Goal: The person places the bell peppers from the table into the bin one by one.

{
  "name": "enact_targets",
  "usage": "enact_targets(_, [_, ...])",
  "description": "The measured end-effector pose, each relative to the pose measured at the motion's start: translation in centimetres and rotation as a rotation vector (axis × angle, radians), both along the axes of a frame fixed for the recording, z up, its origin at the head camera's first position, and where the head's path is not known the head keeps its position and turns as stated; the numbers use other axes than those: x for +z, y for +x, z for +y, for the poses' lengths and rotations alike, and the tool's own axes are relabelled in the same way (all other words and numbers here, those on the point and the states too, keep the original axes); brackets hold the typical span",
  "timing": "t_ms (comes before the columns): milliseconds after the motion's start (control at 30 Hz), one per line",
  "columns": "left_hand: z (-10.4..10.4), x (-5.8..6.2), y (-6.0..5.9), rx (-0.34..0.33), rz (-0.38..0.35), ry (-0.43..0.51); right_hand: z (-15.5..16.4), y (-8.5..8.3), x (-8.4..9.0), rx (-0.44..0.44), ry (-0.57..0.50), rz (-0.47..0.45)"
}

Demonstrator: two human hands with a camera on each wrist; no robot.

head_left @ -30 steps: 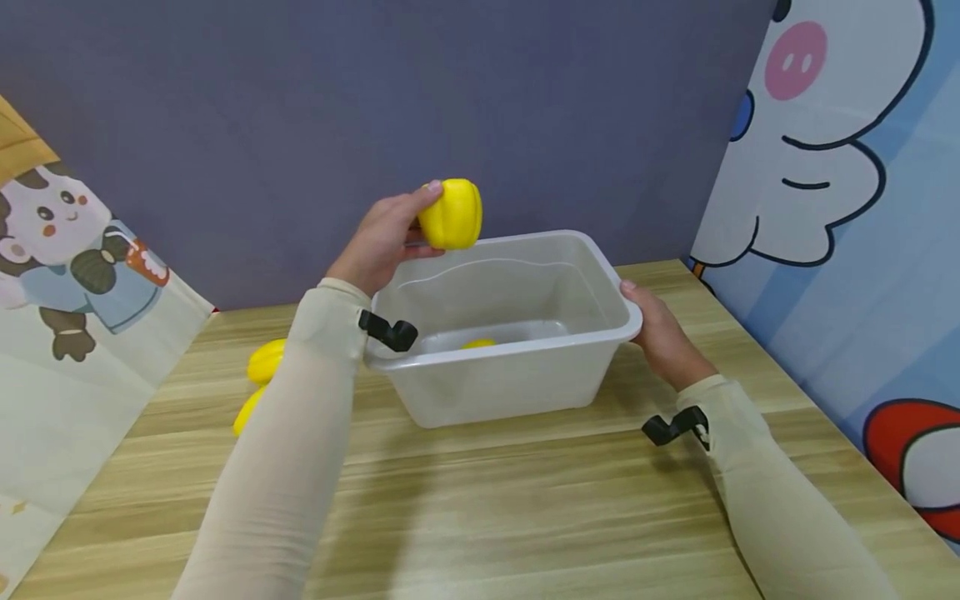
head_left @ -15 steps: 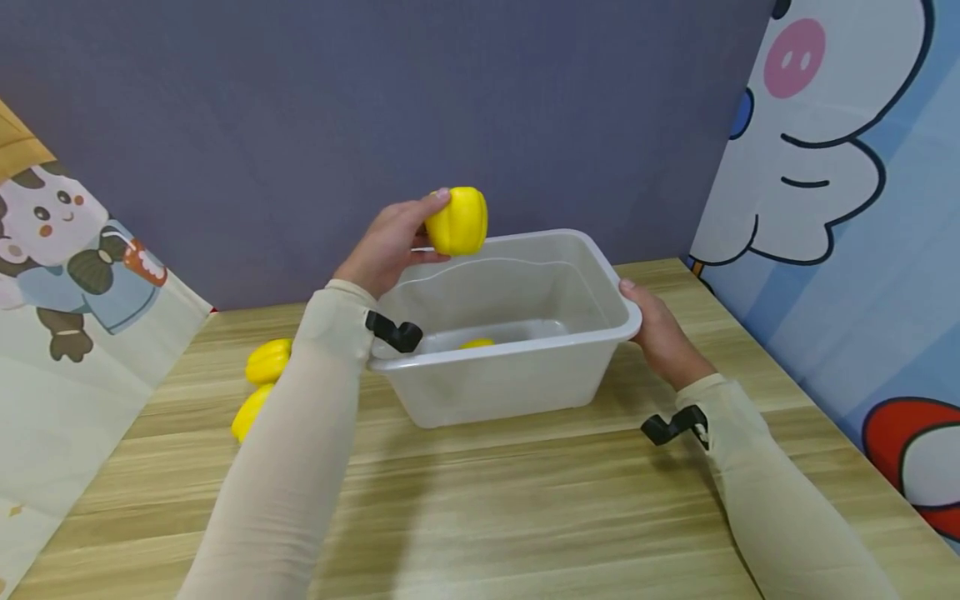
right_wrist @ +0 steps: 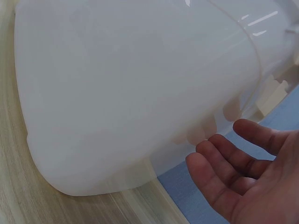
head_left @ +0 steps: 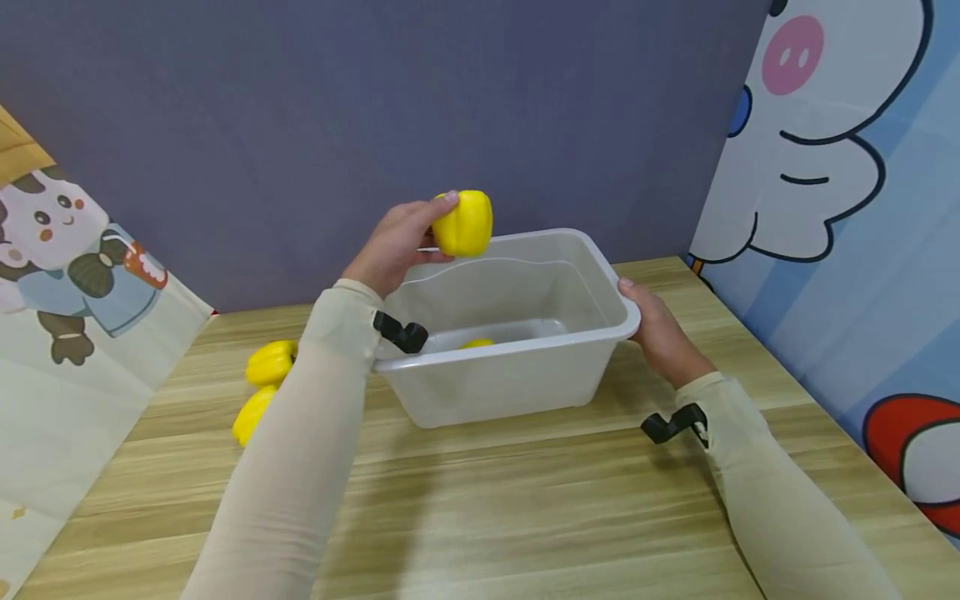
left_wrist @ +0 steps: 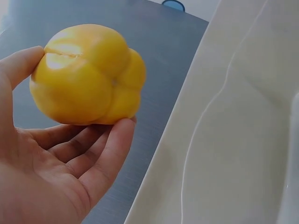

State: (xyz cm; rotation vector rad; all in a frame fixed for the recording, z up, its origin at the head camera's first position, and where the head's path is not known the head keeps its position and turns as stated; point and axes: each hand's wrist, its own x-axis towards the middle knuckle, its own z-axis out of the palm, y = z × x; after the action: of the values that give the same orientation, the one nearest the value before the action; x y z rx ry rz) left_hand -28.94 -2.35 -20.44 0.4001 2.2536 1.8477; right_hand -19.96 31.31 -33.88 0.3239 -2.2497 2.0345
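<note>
In the head view my left hand (head_left: pixel 397 242) holds a yellow bell pepper (head_left: pixel 465 223) above the back left rim of a light grey plastic bin (head_left: pixel 487 387). The left wrist view shows thumb and fingers on opposite sides of that bell pepper (left_wrist: pixel 84 74), its lobed end facing the camera. My right hand (head_left: pixel 660 333) is at the bin's right end, thumb at the rim. From the right wrist, its loosely bent fingers (right_wrist: pixel 219 172) are close against the outer wall (right_wrist: pixel 117 93). Inside the bin, a bit of a yellow thing (head_left: pixel 477 342) shows over the front rim.
Two more yellow bell peppers, one behind (head_left: pixel 268 362) and one in front (head_left: pixel 253 412), lie on the wood-grain table (head_left: pixel 525 508), partly behind the left sleeve. A dark grey panel (head_left: pixel 375 100) stands behind the bin. Cartoon-printed panels flank both sides.
My left hand has moved a little right and slightly down, carrying the bell pepper farther over the bin. More of the two peppers on the table shows. The right hand stays at the bin.
</note>
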Motion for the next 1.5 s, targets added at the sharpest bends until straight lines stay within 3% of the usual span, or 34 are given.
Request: enact_targets(1500, [0.2, -0.52, -0.01, -0.076, 0.033, -0.263, 0.09, -0.07, -0.03, 0.004, 0.033, 0.011])
